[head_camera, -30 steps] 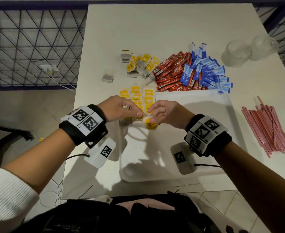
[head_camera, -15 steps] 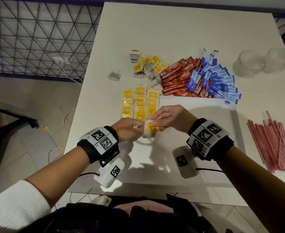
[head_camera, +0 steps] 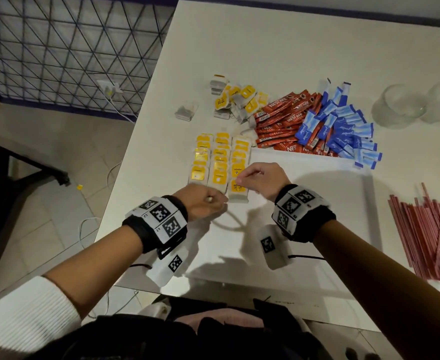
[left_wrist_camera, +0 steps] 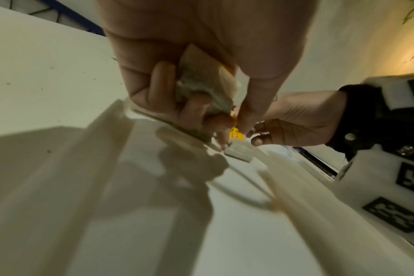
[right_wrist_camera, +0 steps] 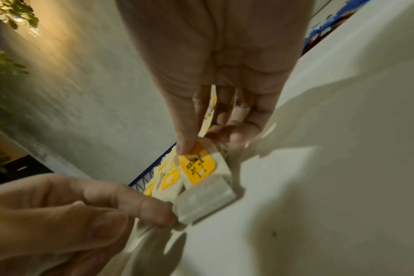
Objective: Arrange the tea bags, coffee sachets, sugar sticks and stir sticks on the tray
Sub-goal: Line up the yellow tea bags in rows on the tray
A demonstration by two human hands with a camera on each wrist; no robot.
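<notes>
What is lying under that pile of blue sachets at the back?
Red coffee sachets show beneath and beside the blue sachets, both on the white table past the tray's far edge. How many red ones lie hidden underneath cannot be seen.

tea bag (head_camera: pixel 238 190): now lying at near end of right row | right hand (head_camera: pixel 261 180): fingertips only on its tag | left hand (head_camera: pixel 204 203): drawn back toward lower left

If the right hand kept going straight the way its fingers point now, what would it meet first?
Most likely the rows of tea bags on the tray. The right hand points left across the tray and its fingertips already touch the nearest tea bag of the right-hand row. Beyond lie the other two rows, though depth is unclear.
</notes>
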